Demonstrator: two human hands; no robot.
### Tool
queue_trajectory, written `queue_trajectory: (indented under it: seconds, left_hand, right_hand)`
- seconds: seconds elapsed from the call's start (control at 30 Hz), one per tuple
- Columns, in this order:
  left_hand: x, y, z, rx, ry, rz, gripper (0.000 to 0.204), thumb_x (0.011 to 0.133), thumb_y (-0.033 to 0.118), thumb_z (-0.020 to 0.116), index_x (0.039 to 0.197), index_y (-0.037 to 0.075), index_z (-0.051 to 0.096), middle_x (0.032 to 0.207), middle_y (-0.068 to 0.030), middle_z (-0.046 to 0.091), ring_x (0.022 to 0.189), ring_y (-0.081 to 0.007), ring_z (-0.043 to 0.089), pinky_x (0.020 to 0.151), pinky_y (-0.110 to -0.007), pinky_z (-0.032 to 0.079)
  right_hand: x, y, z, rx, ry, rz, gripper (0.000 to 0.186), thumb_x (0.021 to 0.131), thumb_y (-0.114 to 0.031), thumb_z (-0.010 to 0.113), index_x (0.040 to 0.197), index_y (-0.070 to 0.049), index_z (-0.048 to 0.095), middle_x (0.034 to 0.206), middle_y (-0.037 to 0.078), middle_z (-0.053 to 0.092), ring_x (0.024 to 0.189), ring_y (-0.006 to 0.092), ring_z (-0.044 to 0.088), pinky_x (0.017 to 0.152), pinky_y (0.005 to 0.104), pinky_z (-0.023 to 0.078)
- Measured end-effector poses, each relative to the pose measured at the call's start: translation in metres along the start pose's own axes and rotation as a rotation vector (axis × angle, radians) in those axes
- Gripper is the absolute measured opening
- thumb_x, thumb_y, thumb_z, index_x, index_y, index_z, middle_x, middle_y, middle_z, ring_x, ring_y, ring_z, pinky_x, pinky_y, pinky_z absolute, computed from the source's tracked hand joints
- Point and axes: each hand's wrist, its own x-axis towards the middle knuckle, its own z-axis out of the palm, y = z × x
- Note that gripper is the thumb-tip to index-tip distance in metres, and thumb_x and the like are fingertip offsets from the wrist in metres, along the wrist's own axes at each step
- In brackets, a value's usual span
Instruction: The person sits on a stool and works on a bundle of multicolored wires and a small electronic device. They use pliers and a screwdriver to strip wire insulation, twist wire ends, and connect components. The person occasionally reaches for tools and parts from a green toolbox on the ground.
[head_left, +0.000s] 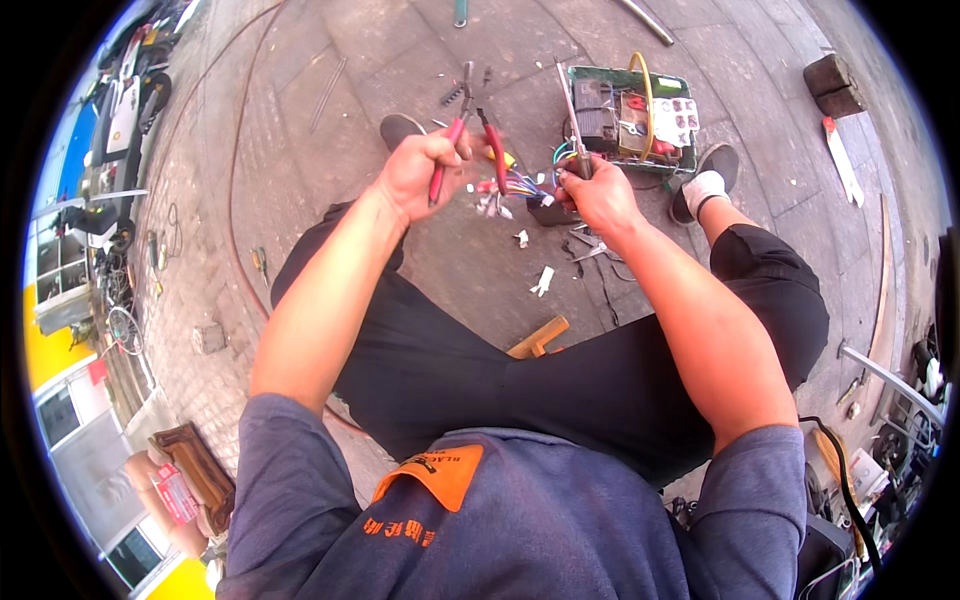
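My left hand (418,175) is closed around one red handle of a pair of pliers (443,165). The other red handle stands apart from it, and the jaws point away from me. In my closed right hand (603,200) is a screwdriver (572,108), its long shaft pointing away. A bundle of coloured wires (524,185) with white connectors runs between my hands, close to the right fingers. Whether those fingers also pinch a wire is hidden. Beneath the wires, a black box (549,211) sits on the paving.
A green crate (690,85) of tools and parts, with a yellow hoop handle, stands beyond my right hand. Another pair of pliers (592,245) and white scraps (543,281) lie on the ground between my legs. A wooden block (833,86) is at far right.
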Motion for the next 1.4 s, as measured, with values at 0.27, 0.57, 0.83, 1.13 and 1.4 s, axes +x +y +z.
queue_trajectory:
  seconds: [0.27,0.57,0.83,1.13,1.4]
  left_hand:
    - [-0.064,-0.059,0.055,0.329,0.209,-0.097,0.039,0.076,-0.003,0.053,0.113,0.004,0.064,0.115,-0.0112,0.062,0.107,-0.021,0.064,0.087,-0.036,0.054]
    - [-0.047,-0.125,0.046,0.748,0.365,-0.046,0.056,0.081,0.003,0.055,0.137,0.002,0.06,0.111,-0.0046,0.058,0.096,-0.014,0.054,0.087,-0.028,0.044]
    - [-0.039,-0.148,0.047,0.779,0.357,-0.079,0.055,0.087,0.007,0.053,0.142,0.0,0.056,0.12,-0.0123,0.062,0.104,-0.0172,0.058,0.093,-0.031,0.047]
    - [-0.04,-0.146,0.053,0.731,0.362,-0.03,0.056,0.089,0.01,0.052,0.144,-0.001,0.052,0.14,-0.0188,0.058,0.127,-0.0254,0.056,0.109,-0.036,0.042]
    - [-0.035,-0.149,0.058,0.876,0.331,-0.008,0.047,0.088,0.013,0.055,0.134,0.0,0.053,0.128,-0.0209,0.059,0.123,-0.0334,0.056,0.105,-0.042,0.044]
  right_hand:
    - [-0.006,-0.005,0.012,0.026,-0.027,0.043,0.017,0.101,-0.011,0.069,0.115,-0.001,0.066,0.088,0.005,0.073,0.074,0.0115,0.069,0.066,0.0278,0.055]
    - [-0.004,-0.01,0.026,-0.131,0.058,-0.039,0.016,0.098,-0.011,0.069,0.11,-0.002,0.064,0.085,0.004,0.07,0.069,0.0112,0.069,0.063,0.0294,0.056]
    - [0.0,-0.007,0.035,-0.119,0.083,-0.045,0.018,0.097,-0.012,0.069,0.111,-0.002,0.064,0.083,0.003,0.07,0.067,0.0108,0.068,0.06,0.0295,0.055]
    - [0.003,-0.004,0.04,-0.131,0.082,-0.043,0.019,0.095,-0.013,0.069,0.11,-0.003,0.064,0.08,0.003,0.07,0.066,0.0105,0.069,0.061,0.0307,0.055]
    - [0.006,0.005,0.039,-0.142,0.105,-0.12,0.013,0.093,-0.01,0.068,0.104,-0.003,0.064,0.077,0.004,0.069,0.067,0.0115,0.069,0.061,0.0317,0.055]
